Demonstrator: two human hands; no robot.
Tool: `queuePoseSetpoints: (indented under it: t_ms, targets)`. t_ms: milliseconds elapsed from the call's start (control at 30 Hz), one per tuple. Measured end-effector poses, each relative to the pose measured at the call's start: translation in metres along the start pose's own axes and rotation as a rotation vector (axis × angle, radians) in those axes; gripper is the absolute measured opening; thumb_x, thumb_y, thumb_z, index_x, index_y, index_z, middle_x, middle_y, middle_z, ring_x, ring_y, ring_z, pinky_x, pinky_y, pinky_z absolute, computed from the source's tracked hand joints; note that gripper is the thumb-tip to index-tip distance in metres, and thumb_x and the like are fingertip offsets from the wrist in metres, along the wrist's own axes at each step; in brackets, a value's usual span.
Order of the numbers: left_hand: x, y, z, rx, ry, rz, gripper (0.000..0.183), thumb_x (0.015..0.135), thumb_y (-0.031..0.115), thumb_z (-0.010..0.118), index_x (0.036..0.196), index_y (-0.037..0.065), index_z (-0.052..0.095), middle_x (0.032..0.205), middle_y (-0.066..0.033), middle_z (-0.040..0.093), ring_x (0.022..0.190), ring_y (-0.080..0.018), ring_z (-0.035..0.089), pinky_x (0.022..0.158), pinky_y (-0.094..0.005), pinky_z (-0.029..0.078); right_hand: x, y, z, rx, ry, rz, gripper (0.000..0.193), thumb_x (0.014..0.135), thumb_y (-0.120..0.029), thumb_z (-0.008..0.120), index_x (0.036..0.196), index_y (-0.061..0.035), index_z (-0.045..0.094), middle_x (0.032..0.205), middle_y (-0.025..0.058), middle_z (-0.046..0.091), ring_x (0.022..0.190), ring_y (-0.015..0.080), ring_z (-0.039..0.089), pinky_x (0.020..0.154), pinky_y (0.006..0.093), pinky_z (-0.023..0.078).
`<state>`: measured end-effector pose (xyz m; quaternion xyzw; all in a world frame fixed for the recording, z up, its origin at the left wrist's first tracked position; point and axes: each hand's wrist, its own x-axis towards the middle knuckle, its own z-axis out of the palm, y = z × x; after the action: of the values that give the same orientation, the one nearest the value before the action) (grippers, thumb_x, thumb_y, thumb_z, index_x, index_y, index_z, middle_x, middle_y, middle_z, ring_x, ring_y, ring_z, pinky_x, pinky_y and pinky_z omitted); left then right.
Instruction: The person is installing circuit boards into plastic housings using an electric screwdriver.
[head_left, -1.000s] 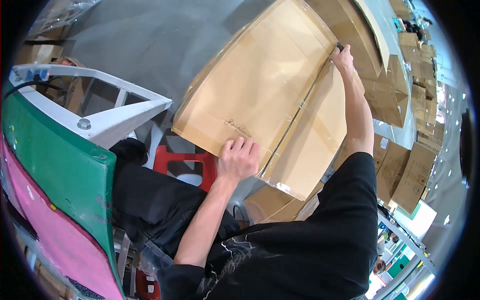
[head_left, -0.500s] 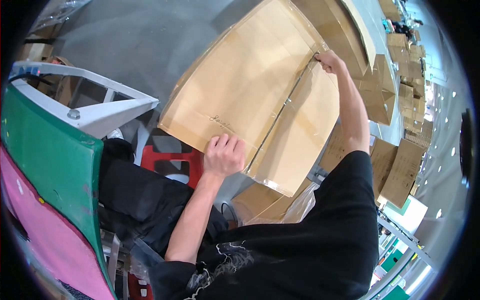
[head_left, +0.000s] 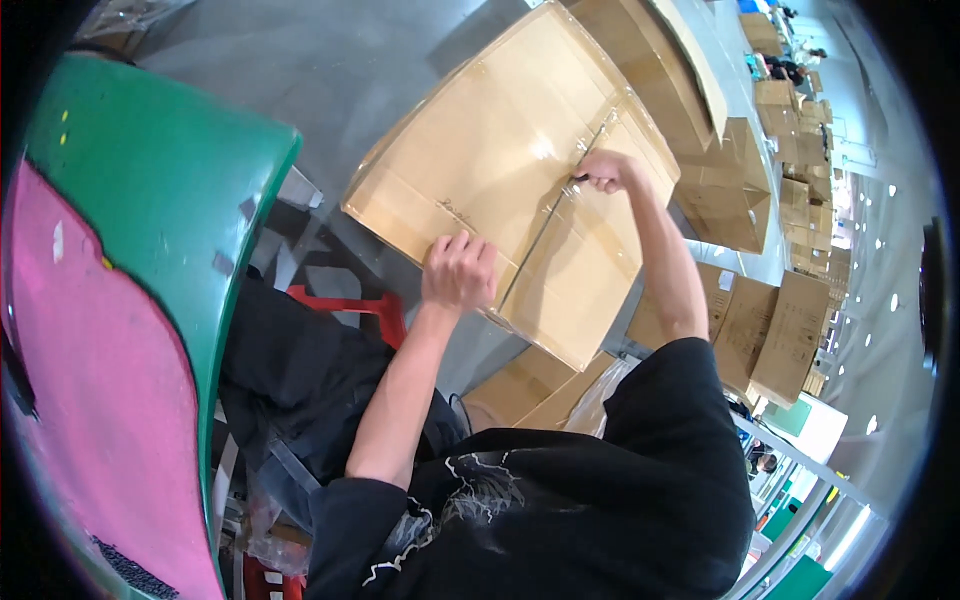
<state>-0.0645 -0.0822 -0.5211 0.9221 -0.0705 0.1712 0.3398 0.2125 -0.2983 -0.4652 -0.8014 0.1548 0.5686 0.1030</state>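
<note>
A large taped cardboard box lies in front of me, with a dark lengthwise gap along its taped seam and a handwritten mark near its close edge. My left hand is on that near edge, fingers bent and pressed against the cardboard; its thumb is hidden. Over the seam, toward the right, my right hand is closed around a small dark box cutter. Only its dark end shows at the gap, and the fingers cover the rest.
To my left stands a green panel with a pink pad. A red plastic stool is beneath the box's near side. More cardboard boxes stand to the right, and an open carton with clear plastic sits close by.
My right hand has drawn back along the seam toward me with the cutter. The left hand stays on the box edge. My view has shifted, bringing more of the green panel in.
</note>
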Motion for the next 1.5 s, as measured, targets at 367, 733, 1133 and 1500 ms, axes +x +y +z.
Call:
queuePoseSetpoints:
  t_ms: [367,733,1133,1500]
  targets:
    - [-0.021,-0.008,-0.031,-0.480,0.180,0.005,0.004,0.071,0.003,0.055,0.073,0.006,0.053,0.072,-0.0105,0.055,0.074,-0.0318,0.055,0.062,-0.0418,0.044,-0.112,0.023,0.175,0.167,-0.036,-0.081,0.028,0.093,-0.031,0.058,0.078,-0.0068,0.058,0.056,-0.0077,0.033,0.041,0.0031,0.027,0.036,0.0222,0.016]
    - [-0.050,-0.003,-0.028,-1.058,-0.125,-0.926,0.022,0.084,0.010,0.052,0.079,-0.002,0.069,0.065,-0.0079,0.068,0.057,-0.0129,0.063,0.054,-0.0268,0.050,-0.131,0.075,0.256,0.728,-0.004,-0.267,0.025,0.099,-0.029,0.052,0.091,-0.0062,0.058,0.057,-0.0097,0.033,0.044,0.0030,0.025,0.039,0.0224,0.019]
    - [-0.061,0.004,-0.040,-1.265,-0.017,-1.032,0.029,0.092,0.013,0.053,0.103,-0.010,0.066,0.092,-0.0207,0.071,0.081,-0.0240,0.071,0.067,-0.0296,0.057,-0.115,0.095,0.304,1.373,-0.188,-0.449,0.028,0.101,-0.035,0.050,0.096,-0.0076,0.053,0.058,-0.0097,0.029,0.044,0.0024,0.023,0.038,0.0193,0.019]
    - [-0.063,0.011,-0.057,-1.402,-0.098,-1.094,0.039,0.094,0.016,0.053,0.120,-0.013,0.057,0.113,-0.0258,0.065,0.099,-0.0285,0.068,0.082,-0.0333,0.056,-0.126,0.080,0.318,1.200,0.050,-0.507,0.025,0.103,-0.037,0.046,0.096,-0.0133,0.044,0.058,-0.0079,0.026,0.045,0.0039,0.023,0.039,0.0210,0.018]
